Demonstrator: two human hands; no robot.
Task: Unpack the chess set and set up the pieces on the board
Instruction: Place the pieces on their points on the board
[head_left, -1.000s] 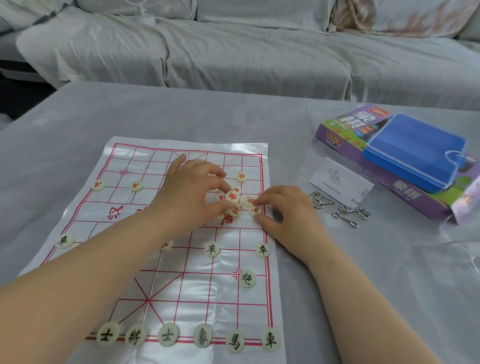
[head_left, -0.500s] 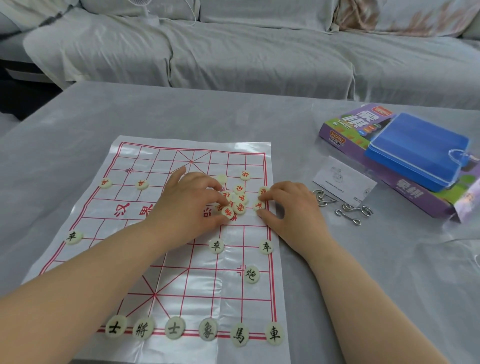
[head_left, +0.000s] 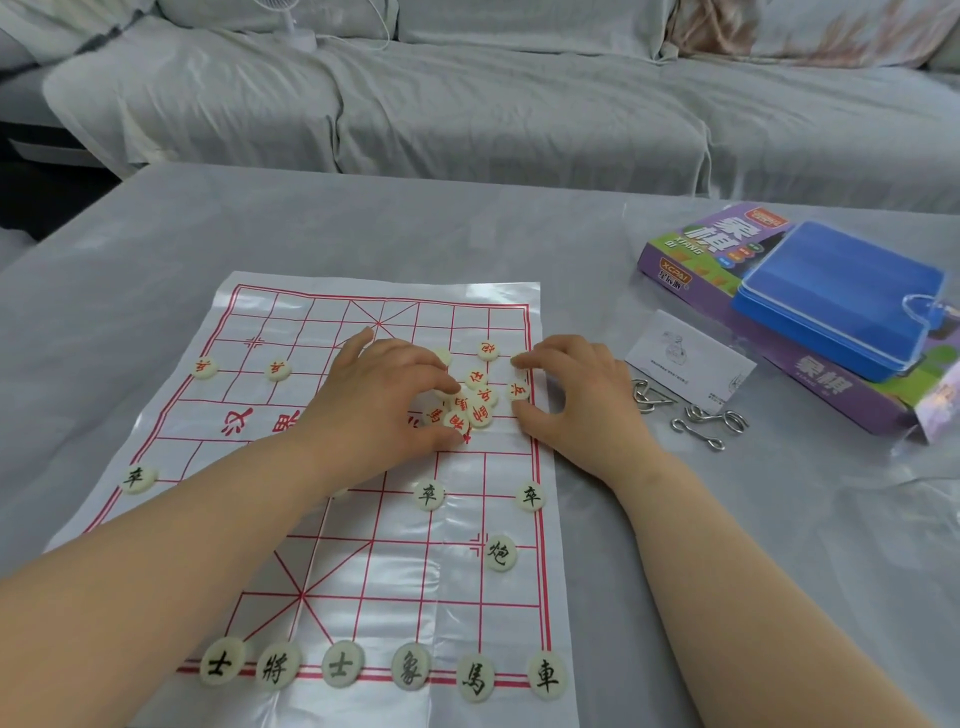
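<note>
**Red heap lay between both hands**

Along the near edge of the white plastic board sheet with its red grid (head_left: 395, 561) stood a row of cream discs lettered in black (head_left: 343, 665), already placed. At mid-board, the small heap of cream discs lettered in red (head_left: 475, 402) lay just right of the left hand's fingertips and just left of the right hand's, so both were equally near. Being round, the discs gave no axis to line up with.

The left hand (head_left: 384, 395) curled over the heap's left side; whether it pinched a disc could not be told. The right hand (head_left: 576, 400) was spread, with one red-lettered disc (head_left: 518, 391) lying free between thumb and forefinger. Half a second earlier that gap had been narrower and the heap tighter.

Farther right, a blue plastic case (head_left: 831, 296) rested on a purple cardboard box (head_left: 696, 244).
</note>
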